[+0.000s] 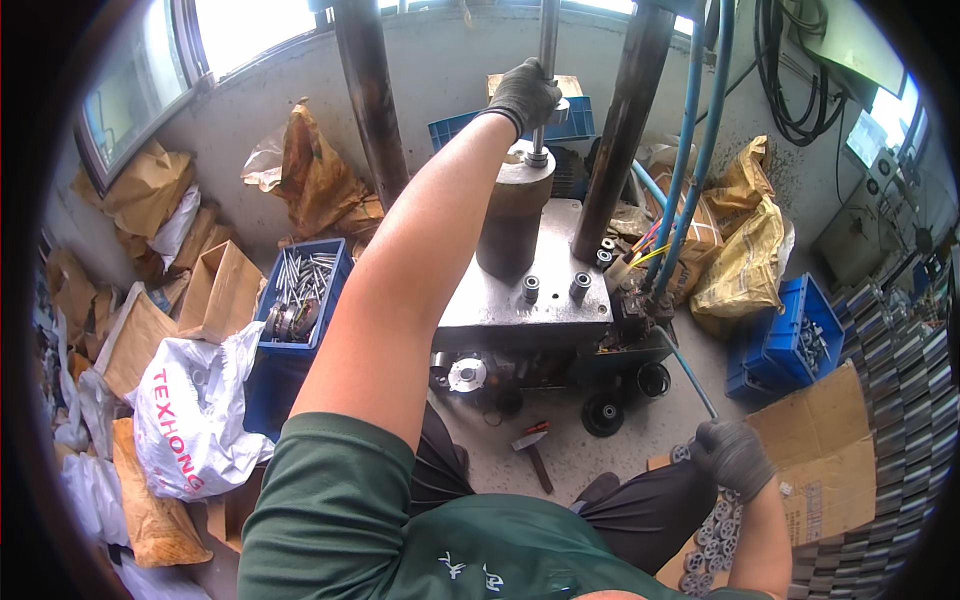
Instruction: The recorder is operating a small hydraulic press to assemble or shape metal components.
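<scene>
Cluttered floor surrounds the press (525, 290). Her gloved left hand (522, 95) has its fingers clenched around the upright steel rod (548, 40) above the cylinder; the right hand (733, 458) grasps small metal rings (712, 540) low beside the cardboard box (830, 450).

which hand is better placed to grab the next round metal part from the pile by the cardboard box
Right. The right hand, gloved, already rests on the pile of round metal parts beside the cardboard box. The left hand is far off, wrapped around the press's vertical rod.
</scene>
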